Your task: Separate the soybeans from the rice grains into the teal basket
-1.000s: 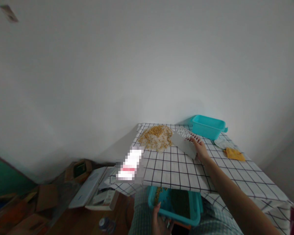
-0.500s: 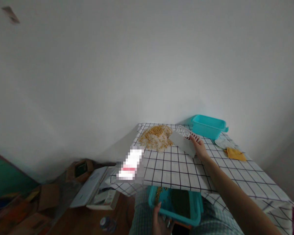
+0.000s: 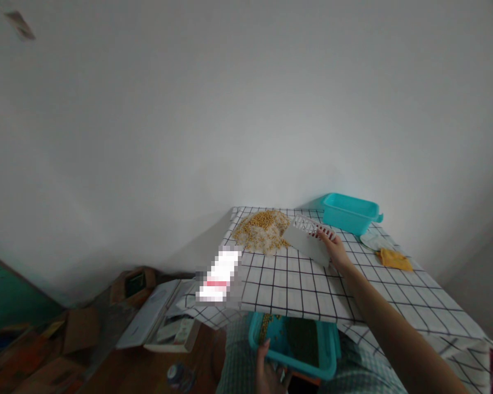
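Note:
My right hand (image 3: pixel 335 250) is stretched out over the checked tablecloth (image 3: pixel 296 284) and grips a white slotted scoop (image 3: pixel 308 238) by its near end. The scoop's far edge touches the right side of a pile of yellow beans mixed with white grains (image 3: pixel 261 230). My left hand (image 3: pixel 267 372) is low at the bottom of the view, closed on the near rim of a teal tray (image 3: pixel 292 342) on my lap. That tray holds dark green beans and some yellow ones.
A second teal tray (image 3: pixel 349 210) sits at the table's far right by the wall. A yellow cloth (image 3: pixel 395 259) and a pale bag (image 3: pixel 374 239) lie beside it. Cardboard boxes (image 3: pixel 80 328), a white appliance (image 3: pixel 152 314) and a bottle (image 3: pixel 176 375) crowd the floor at left.
The scoop has slid slightly left, closer into the bean pile. My left hand and the lap tray have stayed put.

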The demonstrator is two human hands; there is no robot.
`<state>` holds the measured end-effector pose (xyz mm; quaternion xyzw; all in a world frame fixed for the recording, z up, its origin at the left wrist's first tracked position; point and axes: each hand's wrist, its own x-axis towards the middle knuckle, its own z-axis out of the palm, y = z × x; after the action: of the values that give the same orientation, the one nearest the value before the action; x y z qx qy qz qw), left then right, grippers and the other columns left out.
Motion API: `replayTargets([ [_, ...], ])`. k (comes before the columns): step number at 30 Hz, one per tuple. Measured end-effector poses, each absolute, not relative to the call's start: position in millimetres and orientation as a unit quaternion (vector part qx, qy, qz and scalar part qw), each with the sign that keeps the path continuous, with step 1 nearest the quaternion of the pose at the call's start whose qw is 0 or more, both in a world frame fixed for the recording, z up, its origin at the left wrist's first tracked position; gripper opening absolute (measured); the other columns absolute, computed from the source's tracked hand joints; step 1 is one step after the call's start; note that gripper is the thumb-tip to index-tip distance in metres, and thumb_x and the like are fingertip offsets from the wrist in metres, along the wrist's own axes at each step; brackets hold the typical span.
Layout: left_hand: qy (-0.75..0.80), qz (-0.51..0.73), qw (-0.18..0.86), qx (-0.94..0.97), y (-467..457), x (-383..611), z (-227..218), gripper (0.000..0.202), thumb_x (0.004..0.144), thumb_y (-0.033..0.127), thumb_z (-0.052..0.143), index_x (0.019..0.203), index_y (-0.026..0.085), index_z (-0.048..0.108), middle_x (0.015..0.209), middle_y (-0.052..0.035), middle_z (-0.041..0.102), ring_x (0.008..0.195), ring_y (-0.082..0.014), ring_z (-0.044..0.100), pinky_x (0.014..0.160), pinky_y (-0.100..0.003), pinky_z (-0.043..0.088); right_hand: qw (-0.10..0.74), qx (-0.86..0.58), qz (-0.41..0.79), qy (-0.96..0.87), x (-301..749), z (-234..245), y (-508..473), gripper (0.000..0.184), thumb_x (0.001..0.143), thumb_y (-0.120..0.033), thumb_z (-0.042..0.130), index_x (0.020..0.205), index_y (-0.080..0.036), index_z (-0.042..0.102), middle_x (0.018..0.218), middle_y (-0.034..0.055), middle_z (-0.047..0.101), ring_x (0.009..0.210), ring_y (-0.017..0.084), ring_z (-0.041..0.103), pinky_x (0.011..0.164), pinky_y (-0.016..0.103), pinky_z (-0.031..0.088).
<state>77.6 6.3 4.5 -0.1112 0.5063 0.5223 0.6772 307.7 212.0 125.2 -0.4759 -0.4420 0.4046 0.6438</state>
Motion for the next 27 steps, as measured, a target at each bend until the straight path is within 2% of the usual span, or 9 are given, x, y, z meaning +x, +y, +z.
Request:
replayTargets([
  [7,0.494,0.523,0.687,-0.104,4.7,78.5,10.4,0.028,0.069,0.049,0.057,0.093,0.034,0.056,0.091,-0.006,0.068,0.074,-0.0247,0.066,0.063,-0.037,0.049,0.646,-0.49,0.352,-0.467,312.5,126.0,208.5,0.046,0.072,-0.061,0.071,0.095,-0.021,0.075,0.096,0.0076,0.077,0.096,0.031,0.069,0.085,0.043,0.052],
  [13,0.479,0.515,0.702,-0.112,5.2,72.2,5.4,0.026,0.073,0.046,0.057,0.096,0.033,0.056,0.086,-0.0037,0.068,0.072,-0.0241,0.067,0.062,-0.036,0.049,0.638,-0.49,0.36,-0.473,312.4,125.9,208.2,0.046,0.07,-0.062,0.073,0.091,-0.021,0.076,0.089,0.0074,0.077,0.09,0.03,0.07,0.082,0.042,0.052],
  [16,0.468,0.504,0.717,-0.117,5.8,70.1,4.7,0.027,0.073,0.043,0.059,0.098,0.032,0.056,0.085,-0.0035,0.069,0.072,-0.0235,0.067,0.062,-0.035,0.05,0.639,-0.475,0.366,-0.482,312.5,127.3,205.7,0.045,0.071,-0.06,0.073,0.093,-0.021,0.076,0.092,0.0072,0.077,0.092,0.03,0.069,0.084,0.042,0.051],
  [22,0.512,0.512,0.681,-0.113,8.4,77.1,0.1,0.032,0.07,0.052,0.056,0.096,0.033,0.059,0.088,-0.0039,0.071,0.073,-0.0232,0.067,0.057,-0.034,0.049,0.662,-0.464,0.354,-0.471,315.7,129.3,202.8,0.039,0.075,-0.057,0.071,0.093,-0.023,0.075,0.094,0.0058,0.077,0.095,0.029,0.069,0.087,0.042,0.05],
  [27,0.521,0.519,0.668,-0.115,9.9,80.4,-2.5,0.034,0.069,0.051,0.057,0.098,0.033,0.059,0.091,-0.004,0.07,0.072,-0.023,0.067,0.055,-0.034,0.048,0.673,-0.482,0.315,-0.464,319.2,126.5,206.1,0.036,0.075,-0.057,0.071,0.086,-0.023,0.076,0.09,0.0051,0.076,0.094,0.028,0.068,0.091,0.043,0.047],
])
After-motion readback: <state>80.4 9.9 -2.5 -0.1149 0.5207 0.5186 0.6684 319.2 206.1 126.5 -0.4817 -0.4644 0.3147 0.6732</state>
